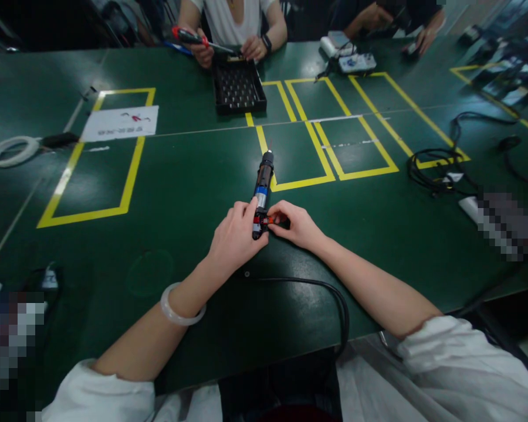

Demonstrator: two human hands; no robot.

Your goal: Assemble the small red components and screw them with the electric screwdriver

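Left hand (234, 235): fingers clamped on tool (263, 179). Right hand (298, 225): fingers pinched on orange part (270, 220) at tool's near end.

The table (189, 176) is dark green with yellow tape frames (132, 176). At its middle, the cylindrical tool (263, 179) is black with blue and silver bands; the small part (269, 220) beside is orange-red. By the far edge, the screwdriver (188, 36) is red and black.
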